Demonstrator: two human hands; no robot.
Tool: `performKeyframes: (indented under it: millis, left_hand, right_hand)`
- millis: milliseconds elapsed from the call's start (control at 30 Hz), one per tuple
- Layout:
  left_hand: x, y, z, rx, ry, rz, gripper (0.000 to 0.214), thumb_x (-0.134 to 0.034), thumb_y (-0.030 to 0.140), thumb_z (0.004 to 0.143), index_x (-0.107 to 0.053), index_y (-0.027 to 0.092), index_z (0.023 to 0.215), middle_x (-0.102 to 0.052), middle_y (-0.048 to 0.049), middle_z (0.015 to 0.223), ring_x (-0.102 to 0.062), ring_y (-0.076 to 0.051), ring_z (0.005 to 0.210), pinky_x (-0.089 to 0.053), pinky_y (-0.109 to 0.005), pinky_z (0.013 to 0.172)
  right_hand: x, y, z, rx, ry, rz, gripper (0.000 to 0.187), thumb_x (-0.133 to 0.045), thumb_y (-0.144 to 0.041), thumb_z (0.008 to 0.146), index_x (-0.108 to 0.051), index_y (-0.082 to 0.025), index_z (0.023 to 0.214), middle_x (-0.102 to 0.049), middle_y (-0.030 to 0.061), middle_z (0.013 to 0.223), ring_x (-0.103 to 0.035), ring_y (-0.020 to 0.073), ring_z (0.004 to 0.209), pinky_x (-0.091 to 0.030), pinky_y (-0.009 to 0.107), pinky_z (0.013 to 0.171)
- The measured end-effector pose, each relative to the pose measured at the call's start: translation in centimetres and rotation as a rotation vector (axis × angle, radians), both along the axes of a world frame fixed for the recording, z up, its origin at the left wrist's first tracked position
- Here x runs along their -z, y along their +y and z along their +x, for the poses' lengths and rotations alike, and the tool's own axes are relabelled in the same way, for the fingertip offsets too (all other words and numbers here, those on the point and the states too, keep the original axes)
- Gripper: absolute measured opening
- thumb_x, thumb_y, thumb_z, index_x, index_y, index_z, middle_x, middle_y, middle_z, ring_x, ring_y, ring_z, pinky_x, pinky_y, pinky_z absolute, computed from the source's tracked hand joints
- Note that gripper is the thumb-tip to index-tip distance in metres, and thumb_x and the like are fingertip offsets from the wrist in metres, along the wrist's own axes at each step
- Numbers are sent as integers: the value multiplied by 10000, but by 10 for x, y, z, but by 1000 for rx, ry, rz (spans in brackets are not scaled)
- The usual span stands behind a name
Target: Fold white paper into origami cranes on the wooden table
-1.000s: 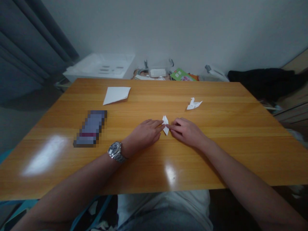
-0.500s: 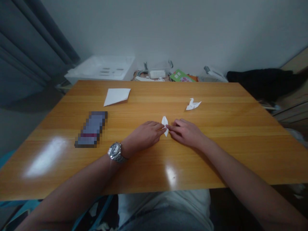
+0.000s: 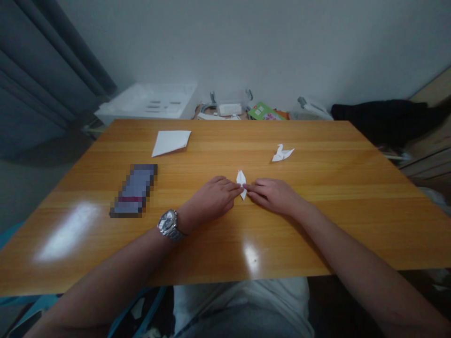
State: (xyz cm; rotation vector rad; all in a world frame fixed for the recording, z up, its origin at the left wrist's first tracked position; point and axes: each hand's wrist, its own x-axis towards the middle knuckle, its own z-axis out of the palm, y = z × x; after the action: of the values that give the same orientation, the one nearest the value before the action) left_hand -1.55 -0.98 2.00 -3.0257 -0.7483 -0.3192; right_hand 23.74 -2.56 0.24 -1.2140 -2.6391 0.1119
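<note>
A small piece of folded white paper (image 3: 241,177), narrow with a split upper point, lies on the wooden table between my hands. My left hand (image 3: 220,192), a metal watch (image 3: 168,222) on its wrist, holds the paper down with closed fingers from the left. From the right, my right hand (image 3: 269,193) has its fingertips closed against the paper's middle, the index finger stretched forward. The fingertips cover part of the paper's centre. A finished-looking white paper bird (image 3: 282,153) sits farther back to the right, apart from both hands.
White paper sheets (image 3: 171,142) lie at the back left of the table (image 3: 197,253). A pixelated phone-like slab (image 3: 134,190) rests nearer on the left. Behind the table are a white plastic tray (image 3: 148,101), a green booklet (image 3: 264,111) and dark cloth (image 3: 384,114).
My right hand's fingers have flattened and stretched out slightly, lower against the table. My left fingertips have edged a little to the right over the paper. The paper stays in place.
</note>
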Motion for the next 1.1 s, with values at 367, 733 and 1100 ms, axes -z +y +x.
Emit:
performKeyframes:
  millis: [367, 733, 1100]
  left_hand:
    - [2, 5, 3, 1, -47, 16, 339, -442, 330, 1067, -627, 167, 1299, -712, -109, 1122, -653, -232, 1058, -483, -397, 961]
    - [0, 3, 1, -28, -24, 1, 351, -458, 379, 1061, -632, 195, 1304, -699, -90, 1191, -642, -237, 1105, -473, -394, 988]
    - [2, 1, 3, -82, -8, 29, 400, -453, 415, 1058, -638, 152, 1296, -689, -115, 1198, -648, -251, 1094, -475, -409, 993]
  right_hand:
    - [2, 1, -1, -1, 58, -42, 346, -501, -314, 1038, -691, -184, 1296, -695, 72, 885, -618, 193, 806, -416, 301, 692]
    - [4, 2, 0, 30, 92, -27, 349, -485, -332, 1048, -708, -199, 1280, -694, 73, 893, -642, 202, 839, -455, 311, 713]
    - [2, 1, -6, 46, 191, -130, 320, -515, -317, 1035, -702, -161, 1243, -750, 110, 1036, -697, 231, 954, -521, 351, 833]
